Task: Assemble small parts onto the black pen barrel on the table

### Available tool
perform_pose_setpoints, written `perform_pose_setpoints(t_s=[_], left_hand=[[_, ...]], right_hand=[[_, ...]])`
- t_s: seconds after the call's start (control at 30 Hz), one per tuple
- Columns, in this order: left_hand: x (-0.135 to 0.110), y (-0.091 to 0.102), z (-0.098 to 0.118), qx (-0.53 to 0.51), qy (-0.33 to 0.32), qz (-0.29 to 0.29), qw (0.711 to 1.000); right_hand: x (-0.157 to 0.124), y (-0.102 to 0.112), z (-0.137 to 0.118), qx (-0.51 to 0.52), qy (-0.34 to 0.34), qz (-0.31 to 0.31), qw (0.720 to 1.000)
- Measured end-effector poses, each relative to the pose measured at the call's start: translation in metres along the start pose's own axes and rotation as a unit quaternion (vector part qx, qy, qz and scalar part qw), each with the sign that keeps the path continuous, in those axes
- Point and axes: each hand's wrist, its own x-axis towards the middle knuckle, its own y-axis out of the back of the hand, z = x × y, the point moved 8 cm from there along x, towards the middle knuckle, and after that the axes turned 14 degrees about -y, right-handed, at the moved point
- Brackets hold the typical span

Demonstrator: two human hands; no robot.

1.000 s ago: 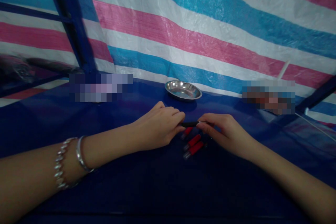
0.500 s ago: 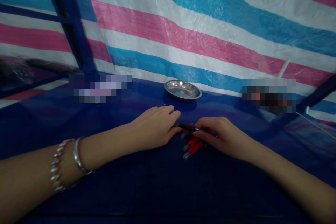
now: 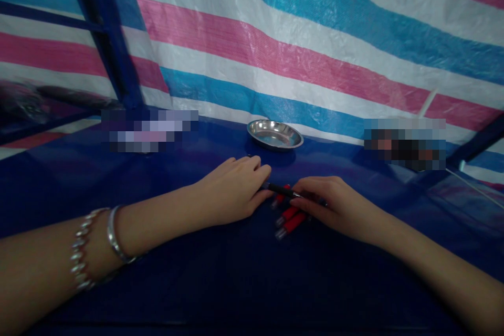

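Note:
My left hand [image 3: 236, 191] rests on the dark blue table cover [image 3: 197, 283], its fingertips at one end of a thin black pen-like stick [image 3: 280, 189]. My right hand [image 3: 334, 205] grips the other end of that stick low over the table. Just under it lie three short red tubes with clear tips [image 3: 290, 218], side by side. A bracelet and a bangle [image 3: 96, 247] circle my left wrist.
A shallow steel dish [image 3: 274, 134] stands at the back of the table by the striped pink, white and blue tarp wall [image 3: 299, 47]. Blurred patches sit at the back left [image 3: 149, 130] and back right [image 3: 405, 143]. A blue frame post [image 3: 106, 37] rises at left.
Both hands have lowered the black stick from level in the air to just above the red tubes, tilted down to the right. My left fingers have loosened at its end.

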Motion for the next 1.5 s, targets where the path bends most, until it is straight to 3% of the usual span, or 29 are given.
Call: perform_pose_setpoints(t_s=[1.5], left_hand=[[0.0057,-0.0076,0.0005,-0.018,-0.027,-0.023,0.999]], right_hand=[[-0.0045,-0.0031,-0.0004,-0.025,0.007,-0.019,0.999]])
